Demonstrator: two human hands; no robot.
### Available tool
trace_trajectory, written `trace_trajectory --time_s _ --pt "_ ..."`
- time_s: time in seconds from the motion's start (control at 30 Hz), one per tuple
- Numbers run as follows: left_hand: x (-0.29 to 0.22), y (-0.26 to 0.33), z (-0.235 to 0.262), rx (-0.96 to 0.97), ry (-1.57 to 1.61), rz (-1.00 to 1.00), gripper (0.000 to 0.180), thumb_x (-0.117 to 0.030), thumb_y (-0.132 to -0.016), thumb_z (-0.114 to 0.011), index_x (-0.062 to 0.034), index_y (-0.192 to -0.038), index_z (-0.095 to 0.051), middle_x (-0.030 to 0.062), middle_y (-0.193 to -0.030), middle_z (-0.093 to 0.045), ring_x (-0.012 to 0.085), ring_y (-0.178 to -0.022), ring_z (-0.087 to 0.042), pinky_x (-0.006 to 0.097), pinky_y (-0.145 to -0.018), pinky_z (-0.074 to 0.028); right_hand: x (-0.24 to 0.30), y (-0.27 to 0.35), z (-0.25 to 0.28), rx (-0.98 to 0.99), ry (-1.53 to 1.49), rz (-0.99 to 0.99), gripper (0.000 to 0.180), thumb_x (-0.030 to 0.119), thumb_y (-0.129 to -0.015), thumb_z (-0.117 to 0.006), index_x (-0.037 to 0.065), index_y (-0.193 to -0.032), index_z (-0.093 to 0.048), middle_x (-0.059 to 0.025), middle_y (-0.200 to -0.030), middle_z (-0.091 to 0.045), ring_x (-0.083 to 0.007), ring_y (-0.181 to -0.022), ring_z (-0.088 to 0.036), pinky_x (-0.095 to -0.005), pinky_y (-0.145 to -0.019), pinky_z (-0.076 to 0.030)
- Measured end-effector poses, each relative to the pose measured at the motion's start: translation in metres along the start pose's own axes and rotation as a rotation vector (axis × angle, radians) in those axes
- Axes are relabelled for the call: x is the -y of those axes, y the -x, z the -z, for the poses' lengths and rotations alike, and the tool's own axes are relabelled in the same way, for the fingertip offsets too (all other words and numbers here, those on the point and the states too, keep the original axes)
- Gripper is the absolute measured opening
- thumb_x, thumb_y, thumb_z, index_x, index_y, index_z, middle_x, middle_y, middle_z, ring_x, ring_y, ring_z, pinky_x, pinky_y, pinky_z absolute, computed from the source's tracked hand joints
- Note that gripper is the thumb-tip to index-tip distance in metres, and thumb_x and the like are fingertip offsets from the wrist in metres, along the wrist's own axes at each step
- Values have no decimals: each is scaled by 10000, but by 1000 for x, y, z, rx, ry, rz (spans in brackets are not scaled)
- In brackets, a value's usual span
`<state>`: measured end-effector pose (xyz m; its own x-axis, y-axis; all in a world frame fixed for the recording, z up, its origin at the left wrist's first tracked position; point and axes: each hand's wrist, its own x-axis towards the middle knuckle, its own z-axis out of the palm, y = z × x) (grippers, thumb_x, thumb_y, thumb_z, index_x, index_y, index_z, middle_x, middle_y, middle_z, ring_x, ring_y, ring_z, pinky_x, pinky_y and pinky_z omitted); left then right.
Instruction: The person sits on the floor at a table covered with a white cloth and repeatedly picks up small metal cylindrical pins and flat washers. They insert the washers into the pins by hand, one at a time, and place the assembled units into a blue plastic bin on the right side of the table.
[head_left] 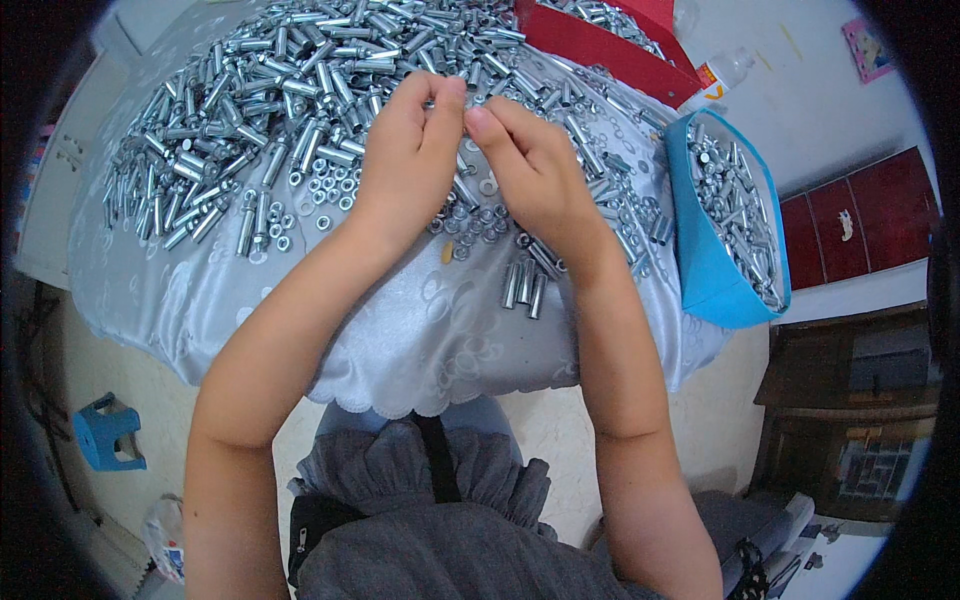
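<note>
My left hand [412,165] and my right hand [537,170] meet over the middle of the table, thumb tips close together. Both are closed in a pinch, and whatever they hold is hidden by the fingers. Beyond and left of them spreads a large heap of shiny metal expansion bolts [290,85]. Loose hex nuts [330,185] lie beside my left wrist. More nuts and washers [480,225] are scattered below the hands, between my wrists. Several short metal sleeves [525,288] rest near my right forearm.
A silvery patterned tablecloth [400,340] covers the table. At the right edge stands a blue fabric bin [715,265] full of bolts. A red box [610,48] with more metal parts is at the far right, near a plastic bottle [722,75]. A blue stool [108,435] stands on the floor, lower left.
</note>
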<state>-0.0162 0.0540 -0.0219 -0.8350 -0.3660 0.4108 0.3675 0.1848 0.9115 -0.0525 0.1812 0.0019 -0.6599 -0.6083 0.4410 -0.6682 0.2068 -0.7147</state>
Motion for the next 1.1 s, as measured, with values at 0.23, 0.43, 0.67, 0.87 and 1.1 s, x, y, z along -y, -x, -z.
trace_trajectory --time_s 0.23,0.43,0.67,0.87,1.1 --pt "-8 2 2 43 -43 -132 193 -214 -914 -459 -37 -861 -514 -54 -628 -421 19 -554 -349 180 -473 -279 3 -1 -2 37 -564 -329 370 320 -897 -468 58 -636 -473 57 -554 -382 -50 -486 -356 -216 -434 -275" --pt "-5 1 5 105 -147 -157 224 -237 -883 -500 -16 -852 -476 86 -601 -518 161 -523 -489 285 -495 -390 6 -4 3 46 -761 -554 406 389 -889 -468 106 -599 -443 53 -520 -377 -43 -418 -337 -202 -383 -242" --pt "0 2 -5 171 15 -179 192 -184 -823 -585 -32 -864 -475 25 -637 -501 108 -549 -458 235 -511 -372 2 -5 17 -269 -665 -322 449 453 -916 -348 102 -639 -393 32 -523 -292 -84 -443 -339 -217 -427 -271" --pt "-23 8 7 814 3 133 158 -101 -736 -689 -68 -806 -551 -51 -727 -479 15 -608 -403 173 -530 -324 -5 -5 30 -438 -751 -334 435 436 -926 -323 100 -662 -403 34 -528 -294 -94 -488 -337 -223 -459 -277" --pt "-8 -31 24 -128 212 90 544 -289 -715 -711 -1 -1122 -493 54 -943 -587 99 -794 -547 216 -651 -435 -14 -4 37 -502 -954 -261 490 475 -916 -302 70 -675 -435 9 -529 -328 -120 -478 -362 -246 -458 -302"
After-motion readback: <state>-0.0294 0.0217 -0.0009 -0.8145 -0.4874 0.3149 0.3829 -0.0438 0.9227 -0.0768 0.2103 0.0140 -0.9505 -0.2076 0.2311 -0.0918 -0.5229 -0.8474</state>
